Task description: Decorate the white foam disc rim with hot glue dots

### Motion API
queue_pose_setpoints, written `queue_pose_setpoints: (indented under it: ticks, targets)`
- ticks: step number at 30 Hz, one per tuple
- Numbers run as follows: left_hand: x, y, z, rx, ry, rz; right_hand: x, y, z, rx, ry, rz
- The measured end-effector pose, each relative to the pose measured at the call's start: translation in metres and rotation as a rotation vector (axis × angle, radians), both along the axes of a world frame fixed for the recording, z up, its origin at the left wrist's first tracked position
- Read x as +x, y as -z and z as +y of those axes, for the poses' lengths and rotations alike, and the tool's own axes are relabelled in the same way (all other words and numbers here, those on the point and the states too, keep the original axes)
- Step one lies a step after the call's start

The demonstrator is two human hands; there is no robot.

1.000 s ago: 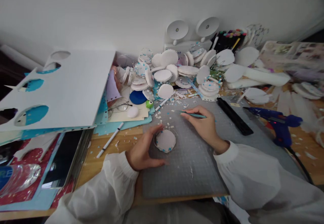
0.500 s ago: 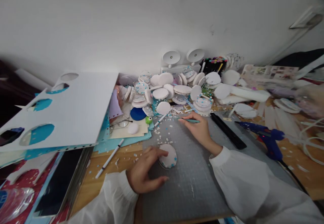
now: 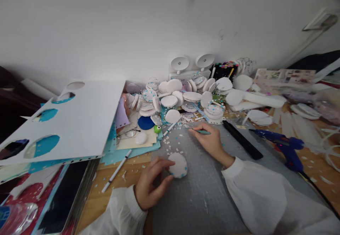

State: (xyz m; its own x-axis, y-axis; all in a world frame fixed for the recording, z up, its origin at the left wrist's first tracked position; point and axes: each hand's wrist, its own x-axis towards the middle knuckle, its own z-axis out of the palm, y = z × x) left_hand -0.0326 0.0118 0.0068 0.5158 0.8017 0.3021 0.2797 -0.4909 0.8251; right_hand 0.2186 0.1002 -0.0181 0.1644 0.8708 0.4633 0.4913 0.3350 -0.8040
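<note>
A round white disc (image 3: 178, 165) with small blue and pale bits along its rim lies on the grey cutting mat (image 3: 196, 196). My left hand (image 3: 152, 182) is at the disc's left side, index fingertip over its edge, thumb apart and close to the lower left rim; the fingers do not close round it. Farther back, my right hand (image 3: 208, 141) pinches slim teal tweezers (image 3: 204, 132), their thin tip pointing left just above the mat. Between the tweezers and the disc, small white and blue bits (image 3: 170, 143) are scattered on the mat.
A heap of white discs (image 3: 169, 101) lines the back by the wall. To the right are a black bar (image 3: 243, 140) and a blue glue gun (image 3: 284, 144) with its cord. A white board with round holes (image 3: 90, 118) and a white pen (image 3: 117, 171) lie left.
My left thumb has drawn up toward the disc's rim, closer to the index finger. My right hand still holds the tweezers near the same spot. The whole view has shifted slightly.
</note>
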Motion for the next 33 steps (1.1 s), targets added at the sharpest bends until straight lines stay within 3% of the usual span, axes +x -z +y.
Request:
queue_pose_setpoints:
  ticks: [4,9,13,18,21,25,29,33]
  targets:
    - [0.001,-0.004,0.004,0.068,-0.025,0.016,0.005,-0.017,-0.020,-0.003,-0.001,0.063]
    - [0.005,-0.004,0.004,-0.052,0.159,-0.067,0.004,-0.022,-0.045,-0.189,-0.084,0.395]
    - [0.006,-0.005,0.002,-0.062,0.292,-0.070,-0.004,-0.019,-0.055,-0.310,-0.200,0.637]
    - [0.003,-0.004,0.003,0.091,0.195,0.146,-0.008,-0.020,-0.061,-0.352,-0.312,0.691]
    - [0.003,-0.002,0.005,0.125,0.180,0.187,-0.006,-0.020,-0.062,-0.317,-0.296,0.635]
    - [0.003,-0.002,0.006,0.111,0.147,0.098,-0.001,-0.020,-0.057,-0.165,-0.182,0.306]
    - [0.001,-0.005,0.003,0.063,0.024,-0.016,0.002,-0.014,-0.049,0.023,-0.111,-0.011]
    - [0.001,-0.008,0.004,-0.042,-0.112,-0.189,0.004,-0.005,-0.045,0.054,-0.131,-0.150]
